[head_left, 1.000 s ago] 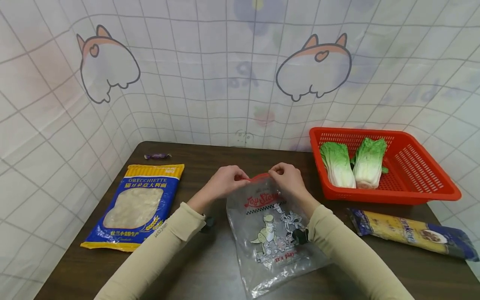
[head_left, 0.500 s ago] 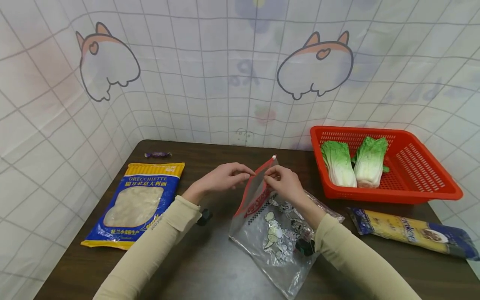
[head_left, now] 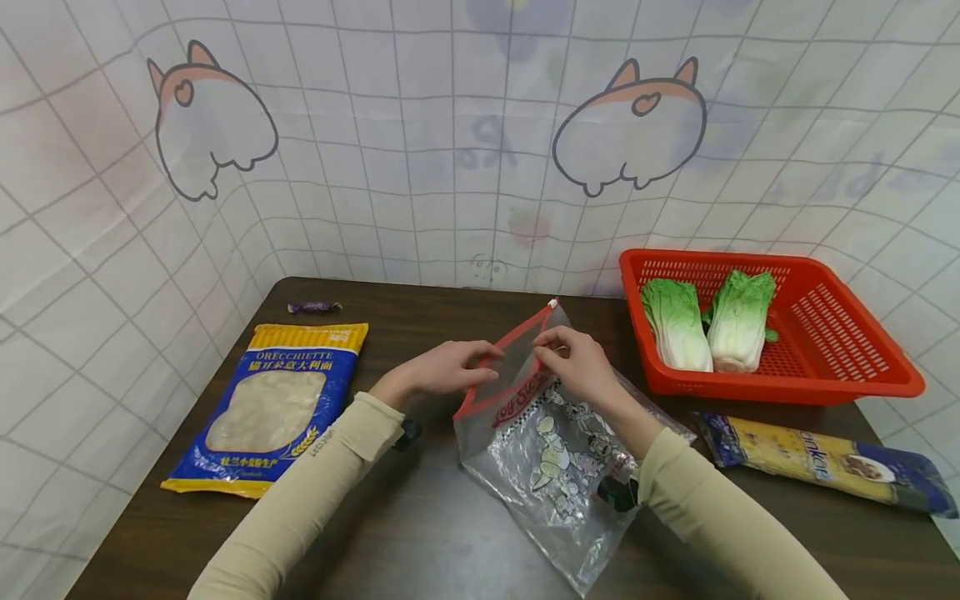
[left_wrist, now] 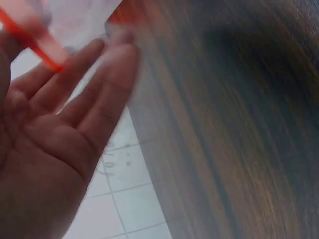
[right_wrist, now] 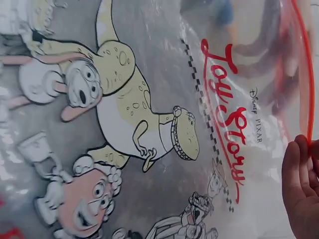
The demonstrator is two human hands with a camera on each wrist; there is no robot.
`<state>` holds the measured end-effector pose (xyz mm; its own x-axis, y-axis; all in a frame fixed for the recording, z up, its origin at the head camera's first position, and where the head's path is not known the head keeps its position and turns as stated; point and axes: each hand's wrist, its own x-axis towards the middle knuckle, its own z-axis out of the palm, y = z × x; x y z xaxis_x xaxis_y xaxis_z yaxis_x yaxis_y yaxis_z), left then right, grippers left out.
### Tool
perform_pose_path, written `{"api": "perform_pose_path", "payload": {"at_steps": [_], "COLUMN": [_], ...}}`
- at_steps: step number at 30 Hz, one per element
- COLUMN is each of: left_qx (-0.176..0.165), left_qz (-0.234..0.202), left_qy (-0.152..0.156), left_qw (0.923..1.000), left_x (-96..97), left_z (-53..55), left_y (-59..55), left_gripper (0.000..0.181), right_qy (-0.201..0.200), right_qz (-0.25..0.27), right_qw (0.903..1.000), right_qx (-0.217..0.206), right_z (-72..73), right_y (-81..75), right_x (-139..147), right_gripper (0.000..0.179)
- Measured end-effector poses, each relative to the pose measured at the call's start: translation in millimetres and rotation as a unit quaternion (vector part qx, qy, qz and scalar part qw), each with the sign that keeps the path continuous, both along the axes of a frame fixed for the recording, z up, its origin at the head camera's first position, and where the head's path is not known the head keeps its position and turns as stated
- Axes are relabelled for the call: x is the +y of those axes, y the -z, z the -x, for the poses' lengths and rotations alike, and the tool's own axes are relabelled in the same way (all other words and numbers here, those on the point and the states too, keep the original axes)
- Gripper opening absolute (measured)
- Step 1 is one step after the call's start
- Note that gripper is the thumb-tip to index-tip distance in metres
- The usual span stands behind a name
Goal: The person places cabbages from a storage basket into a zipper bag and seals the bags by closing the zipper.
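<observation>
A clear zip bag [head_left: 502, 471] with red-edged mouth and cartoon print lies at the middle of the table, its top raised and parted. My right hand [head_left: 577, 362] pinches the near red edge between thumb and fingertips. At the bag's mouth is my left hand [head_left: 442, 368], fingers extended and thumb apart, overlapping the far edge. The left wrist view shows that hand's palm [left_wrist: 60, 129], fingers blurred, a red strip by the thumb. In the right wrist view, the printed side of the bag spreads before the right fingers [right_wrist: 296, 169]. A white slider [head_left: 553, 303] sits at the mouth's far corner.
A blue and yellow pasta pack [head_left: 270, 408] lies at left, with a purple wrapped candy [head_left: 315, 307] behind it. At back right stands a red basket [head_left: 780, 385] holding two cabbages [head_left: 678, 325]. A long yellow and blue packet [head_left: 825, 462] lies in front of it.
The bag's mouth, closed in both hands a second ago, has parted, and the bag has turned so its slider corner points away. My left fingers have come off their pinch and spread.
</observation>
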<state>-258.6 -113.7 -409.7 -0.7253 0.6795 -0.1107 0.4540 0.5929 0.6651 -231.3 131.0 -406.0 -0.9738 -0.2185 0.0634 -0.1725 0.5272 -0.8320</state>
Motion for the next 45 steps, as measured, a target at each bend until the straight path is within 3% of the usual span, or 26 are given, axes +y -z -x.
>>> {"api": "perform_pose_path", "payload": {"at_steps": [4,7,12,16,18,19,21,22,23,25,26,27,28,29,33,36,38,40,42,44,45], "left_qx": [0.007,0.025,0.093,0.179,0.25,0.291,0.375,0.419,0.46,0.507,0.521,0.523,0.517,0.5,0.387,0.277,0.211,0.157,0.113,0.083,0.084], "left_qz": [-0.072,-0.122,-0.143,-0.106,-0.07,-0.05,-0.015,0.001,0.013,0.035,0.044,0.055,0.066,0.075,0.115,0.127,0.119,0.093,0.065,0.044,0.04], "left_qy": [-0.029,-0.059,-0.136,-0.177,-0.18,-0.179,-0.168,-0.163,-0.157,-0.143,-0.135,-0.127,-0.118,-0.106,-0.068,-0.049,-0.041,-0.036,-0.034,-0.044,-0.051], "left_qw": [0.997,0.9905,0.9759,0.962,0.9487,0.9386,0.9116,0.8934,0.8741,0.8493,0.8419,0.841,0.8455,0.8561,0.9122,0.9512,0.9693,0.9826,0.9909,0.9946,0.9943], "left_x": [-0.8,2.3,13.8,23.3,27.9,30.3,35.3,38.2,41.1,47.3,49.9,52.4,54.4,55.9,59.3,59.9,60.3,61.2,62.3,62.8,63.0], "left_z": [1.2,0.5,-10.4,-24.6,-30.8,-33.8,-39.1,-41.2,-42.8,-45.9,-46.3,-46.0,-45.2,-43.6,-36.3,-30.9,-25.9,-19.2,-12.7,-8.2,-6.7], "left_y": [-3.4,-16.8,-62.3,-107.9,-128.8,-138.4,-154.0,-159.4,-162.8,-164.3,-161.1,-155.6,-148.5,-139.7,-99.9,-78.2,-69.2,-63.0,-58.4,-55.9,-55.3], "left_gripper": [0.039,0.038,0.036,0.037,0.036,0.035,0.035,0.035,0.034,0.032,0.031,0.03,0.03,0.03,0.033,0.034,0.036,0.038,0.041,0.044,0.045], "right_qy": [0.003,0.01,0.009,-0.003,-0.01,-0.013,-0.016,-0.017,-0.018,-0.014,-0.009,-0.003,0.001,0.007,0.005,-0.017,-0.029,-0.042,-0.055,-0.065,-0.065], "right_qz": [-0.009,-0.008,0.037,0.098,0.138,0.16,0.206,0.226,0.242,0.257,0.256,0.247,0.233,0.209,0.064,-0.038,-0.076,-0.091,-0.091,-0.087,-0.086], "right_qw": [0.9997,0.9991,0.9975,0.9923,0.9868,0.9831,0.9743,0.9699,0.9662,0.963,0.9638,0.9667,0.9705,0.9764,0.9975,0.998,0.9935,0.9881,0.9826,0.9774,0.9756], "right_qx": [0.02,0.041,0.06,0.075,0.084,0.089,0.088,0.088,0.087,0.08,0.073,0.067,0.06,0.053,0.028,0.047,0.079,0.116,0.152,0.182,0.191], "right_z": [3.2,4.9,8.3,13.5,16.5,18.1,20.5,21.6,22.1,22.4,21.7,20.9,19.6,18.3,12.0,6.3,2.9,0.3,-0.9,-1.6,-2.3], "right_y": [-7.2,-19.4,-46.6,-66.7,-74.2,-77.1,-80.6,-80.9,-80.6,-76.5,-73.2,-68.8,-63.9,-58.6,-38.0,-29.8,-27.7,-27.3,-28.1,-29.5,-30.4], "right_x": [8.8,14.7,15.4,7.1,1.7,-0.9,-5.7,-7.6,-9.1,-9.5,-8.7,-6.9,-4.5,-1.2,16.0,26.8,31.0,33.5,34.7,34.8,34.7], "right_gripper": [0.02,0.021,0.028,0.032,0.033,0.033,0.034,0.034,0.034,0.035,0.036,0.037,0.037,0.037,0.031,0.026,0.023,0.023,0.022,0.022,0.022]}}
